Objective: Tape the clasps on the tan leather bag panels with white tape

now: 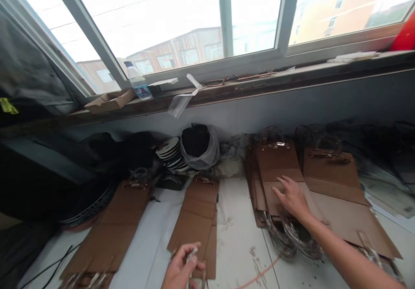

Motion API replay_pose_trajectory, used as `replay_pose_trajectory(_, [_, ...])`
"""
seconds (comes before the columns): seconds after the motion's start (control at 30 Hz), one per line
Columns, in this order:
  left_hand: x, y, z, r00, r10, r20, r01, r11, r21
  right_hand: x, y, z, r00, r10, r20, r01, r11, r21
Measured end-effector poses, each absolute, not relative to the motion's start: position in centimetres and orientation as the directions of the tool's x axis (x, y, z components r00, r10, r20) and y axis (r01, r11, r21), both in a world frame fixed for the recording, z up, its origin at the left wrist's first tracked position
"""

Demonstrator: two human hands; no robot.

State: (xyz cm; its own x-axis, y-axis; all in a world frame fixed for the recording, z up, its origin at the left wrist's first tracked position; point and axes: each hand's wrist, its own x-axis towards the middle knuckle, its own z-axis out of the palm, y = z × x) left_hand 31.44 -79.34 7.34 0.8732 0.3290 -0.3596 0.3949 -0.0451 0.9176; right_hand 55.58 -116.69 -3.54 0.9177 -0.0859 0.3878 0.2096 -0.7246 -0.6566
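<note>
My left hand (181, 267) is at the bottom edge of the view, its fingers pinched on a small pale strip (192, 254), partly hidden. It sits just over the near end of a flat brown cardboard-like bag panel (197, 220) with a metal clasp. My right hand (292, 198) rests with spread fingers on a stack of similar brown panels (279, 163). Clear curved plastic handles (292, 237) lie bunched just below that hand. Two more brown panels lie flat, one at the left (113, 233) and one at the right (333, 179).
The panels lie on a stained white sheet (240, 237) beneath a window ledge holding a water bottle (139, 84) and a cardboard scrap (110, 101). A stack of round discs (169, 153) and a white plastic bag (199, 148) stand against the wall.
</note>
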Motion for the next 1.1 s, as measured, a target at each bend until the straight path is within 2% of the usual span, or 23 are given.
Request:
replay_pose_trajectory(0.07, [31.8,-80.4,7.2,0.899,0.312,-0.307,0.34,-0.056,0.939,51.1,-112.6,-0.8,0.946,0.025,0.322,0.296,-0.47,-0.832])
replay_pose_trajectory(0.13, [32.1,-81.3,7.0,0.91,0.282,-0.303,0.329,-0.049,0.943,45.7,-107.4,1.4,0.965,0.248,0.087,0.14,-0.208,-0.968])
replay_pose_trajectory(0.17, [32.2,-81.7,6.9,0.915,0.252,-0.316,0.336,-0.043,0.941,43.2,-104.8,2.3,0.934,0.358,0.001,0.043,-0.108,-0.993])
replay_pose_trajectory(0.23, [32.1,-82.2,6.9,0.926,0.184,-0.329,0.341,-0.035,0.939,39.3,-100.3,3.3,0.873,0.482,-0.08,-0.106,0.026,-0.994])
replay_pose_trajectory(0.33, [31.6,-81.9,6.8,0.944,0.102,-0.313,0.317,-0.024,0.948,36.6,-96.5,3.4,0.868,0.476,-0.139,-0.224,0.125,-0.967])
replay_pose_trajectory(0.5, [30.7,-79.6,5.5,0.959,0.017,-0.282,0.281,0.039,0.959,35.3,-94.5,2.7,0.856,0.467,-0.221,-0.311,0.126,-0.942])
replay_pose_trajectory(0.7, [30.4,-76.8,3.8,0.975,-0.095,-0.198,0.207,0.096,0.974,33.1,-92.1,3.4,0.913,0.323,-0.25,-0.289,0.077,-0.954])
replay_pose_trajectory(0.93, [30.1,-74.4,3.6,0.935,-0.173,-0.31,0.326,0.075,0.942,32.6,-90.1,3.6,0.907,0.302,-0.293,-0.322,0.053,-0.945])
replay_pose_trajectory(1.1, [31.3,-72.7,3.5,0.937,-0.095,-0.336,0.335,-0.029,0.942,33.6,-89.6,3.9,0.896,0.328,-0.298,-0.3,-0.046,-0.953])
